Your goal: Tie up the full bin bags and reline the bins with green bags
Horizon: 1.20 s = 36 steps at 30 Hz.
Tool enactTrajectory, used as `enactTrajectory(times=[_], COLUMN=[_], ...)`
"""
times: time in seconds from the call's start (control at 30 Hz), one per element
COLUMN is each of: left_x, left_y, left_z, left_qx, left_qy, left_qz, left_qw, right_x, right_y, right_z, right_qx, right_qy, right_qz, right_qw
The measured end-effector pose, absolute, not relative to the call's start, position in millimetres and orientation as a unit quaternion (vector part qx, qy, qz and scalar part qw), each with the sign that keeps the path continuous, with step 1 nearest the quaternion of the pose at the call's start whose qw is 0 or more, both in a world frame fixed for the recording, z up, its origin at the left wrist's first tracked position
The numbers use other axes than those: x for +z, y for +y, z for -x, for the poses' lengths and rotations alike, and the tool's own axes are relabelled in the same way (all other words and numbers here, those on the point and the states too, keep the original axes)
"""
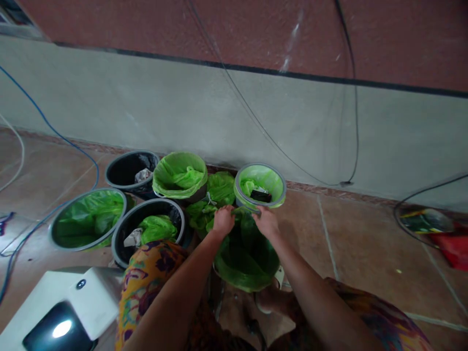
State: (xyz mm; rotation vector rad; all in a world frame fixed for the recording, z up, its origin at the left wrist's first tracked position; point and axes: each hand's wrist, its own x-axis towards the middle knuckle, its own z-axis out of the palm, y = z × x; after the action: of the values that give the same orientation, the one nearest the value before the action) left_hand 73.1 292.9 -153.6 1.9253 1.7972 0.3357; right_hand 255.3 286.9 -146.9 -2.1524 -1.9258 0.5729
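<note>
Green bag (245, 256) lines the near bin; left hand (223, 220) and right hand (266, 222) each pinch its far rim, no writing legible.

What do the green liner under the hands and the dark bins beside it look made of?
Green liner: thin glossy plastic film, by its crumples, sheen and translucence. Both hands, left and right, grip its top edge. Dark bin: probably rigid moulded plastic; smooth black wall, grey rim.
</note>
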Motion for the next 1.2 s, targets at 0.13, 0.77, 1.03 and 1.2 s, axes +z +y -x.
enactTrajectory(times=[0.13, 0.77, 1.03, 1.2], left_x=[-164.6, -137.3, -131.5, -155.3], left_y=[292.7, 284.1, 317.1, 319.1], left_z=[-73.7, -66.3, -89.8, -89.8], left_qx=[0.127, 0.038, 0.101, 0.008], left_qy=[0.672, 0.634, 0.653, 0.595], left_qz=[-0.682, -0.742, -0.711, -0.752], left_qw=[0.258, 0.214, 0.243, 0.284], right_x=[-168.2, -177.9, -166.3, -178.9], right_y=[295.6, 280.6, 299.6, 297.8], right_z=[-249.2, -276.7, -264.7, -261.4], right_qx=[0.221, 0.279, 0.27, 0.255], right_qy=[-0.621, -0.647, -0.614, -0.67], right_qz=[0.741, 0.68, 0.712, 0.694], right_qw=[0.129, 0.2, 0.206, 0.066])
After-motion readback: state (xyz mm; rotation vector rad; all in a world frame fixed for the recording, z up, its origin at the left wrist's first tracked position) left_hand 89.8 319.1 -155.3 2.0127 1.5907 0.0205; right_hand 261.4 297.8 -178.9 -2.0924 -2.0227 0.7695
